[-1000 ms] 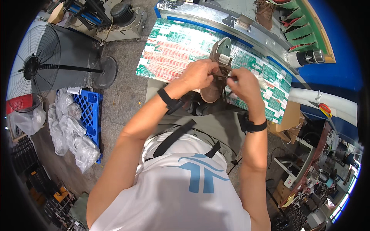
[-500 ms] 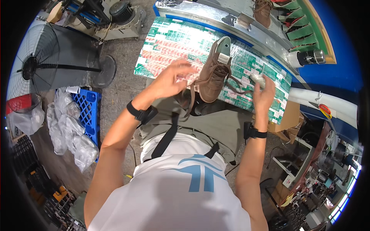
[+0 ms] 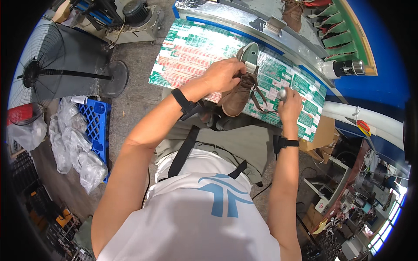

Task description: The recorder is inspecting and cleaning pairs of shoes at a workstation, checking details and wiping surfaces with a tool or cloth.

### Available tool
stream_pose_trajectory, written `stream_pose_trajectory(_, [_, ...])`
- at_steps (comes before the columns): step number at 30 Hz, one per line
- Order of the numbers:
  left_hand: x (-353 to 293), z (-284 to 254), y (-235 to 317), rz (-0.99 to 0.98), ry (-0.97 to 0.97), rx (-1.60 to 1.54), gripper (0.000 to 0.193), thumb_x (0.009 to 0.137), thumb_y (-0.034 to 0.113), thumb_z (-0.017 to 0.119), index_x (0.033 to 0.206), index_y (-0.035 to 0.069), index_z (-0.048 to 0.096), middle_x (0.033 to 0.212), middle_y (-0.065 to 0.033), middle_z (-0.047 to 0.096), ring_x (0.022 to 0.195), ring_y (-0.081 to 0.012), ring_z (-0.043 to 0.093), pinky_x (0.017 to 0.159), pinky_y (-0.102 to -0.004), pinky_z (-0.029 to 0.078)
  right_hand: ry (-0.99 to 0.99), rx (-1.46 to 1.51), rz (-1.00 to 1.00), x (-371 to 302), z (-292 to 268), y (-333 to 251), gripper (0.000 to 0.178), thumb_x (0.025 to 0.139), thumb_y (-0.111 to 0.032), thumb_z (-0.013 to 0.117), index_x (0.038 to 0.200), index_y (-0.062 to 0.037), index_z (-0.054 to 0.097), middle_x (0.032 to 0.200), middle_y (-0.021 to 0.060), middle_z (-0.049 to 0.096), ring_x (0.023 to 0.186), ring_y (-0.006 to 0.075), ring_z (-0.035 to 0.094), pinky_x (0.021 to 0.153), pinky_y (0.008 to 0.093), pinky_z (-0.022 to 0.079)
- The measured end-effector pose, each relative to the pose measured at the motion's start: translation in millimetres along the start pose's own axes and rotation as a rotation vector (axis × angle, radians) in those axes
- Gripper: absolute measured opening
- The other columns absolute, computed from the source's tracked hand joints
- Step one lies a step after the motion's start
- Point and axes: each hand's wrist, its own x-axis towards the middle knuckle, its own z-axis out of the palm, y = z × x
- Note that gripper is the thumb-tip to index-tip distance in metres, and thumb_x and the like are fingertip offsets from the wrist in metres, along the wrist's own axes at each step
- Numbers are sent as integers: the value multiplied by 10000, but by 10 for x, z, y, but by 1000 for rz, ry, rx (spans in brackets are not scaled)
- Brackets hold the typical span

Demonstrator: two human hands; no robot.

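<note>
A brown lace-up shoe (image 3: 235, 101) lies on the table covered in green, white and red printed sheeting (image 3: 183, 61), its toe toward me and its pale-lined opening facing away. My left hand (image 3: 223, 76) reaches over the shoe from the left, fingers bent and closed at the collar beside the tongue; its fingertips are partly hidden. Loose brown laces (image 3: 260, 98) trail off the shoe to the right. Farther right, my right hand (image 3: 291, 108) is closed around a small silvery-grey rounded object (image 3: 283, 93), just above the sheeting and apart from the shoe.
Behind the table runs a metal ledge with a blue edge (image 3: 244, 31). Beyond it are another brown shoe (image 3: 293, 16) and a rack of green pieces (image 3: 337, 39). A standing fan (image 3: 32, 74) and a blue pallet (image 3: 96, 126) with plastic bags are at left; a cardboard box (image 3: 323, 135) is at right.
My left hand has moved right and onto the shoe's collar. The lace that hung over its left side now lies on the right. My right hand has shifted slightly left, still holding the rounded object.
</note>
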Motion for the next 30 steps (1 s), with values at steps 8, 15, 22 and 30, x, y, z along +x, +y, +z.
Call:
stream_pose_trajectory(8, [160, -7, -150, -85, -94, -253, 186, 894, 82, 786, 1071, 40, 745, 935, -115, 702, 883, -275, 705, 798, -394, 563, -49, 522, 283, -204, -66, -39, 335, 832, -31, 767, 1151, -90, 683, 1071, 87, 693, 914, 229, 684, 807, 379, 551])
stream_pose_trajectory(15, [170, 112, -277, -25, 34, -342, 100, 939, 131, 769, 1008, 59, 781, 982, -144, 755, 925, -339, 739, 830, -437, 578, -86, 1079, 146, -673, -615, -1242, 215, 881, -25, 714, 1092, -49, 685, 909, 22, 690, 815, 109, 650, 738, 284, 528])
stream_pose_trajectory(22, [202, 125, -150, -121, 31, -285, 111, 986, 109, 748, 1036, 10, 758, 963, -125, 746, 909, -240, 704, 850, -385, 550, -105, 939, 76, -566, -564, -1493, 204, 859, -29, 727, 1060, -37, 693, 919, 77, 717, 829, 172, 703, 763, 324, 555])
stream_pose_trajectory(30, [189, 153, -164, -172, 31, -316, 112, 989, 125, 756, 1035, 23, 768, 961, -99, 758, 892, -197, 693, 840, -368, 550, -122, 943, 96, -491, -525, -1561, 206, 860, -28, 720, 1065, -41, 704, 959, 77, 752, 842, 173, 722, 765, 335, 568])
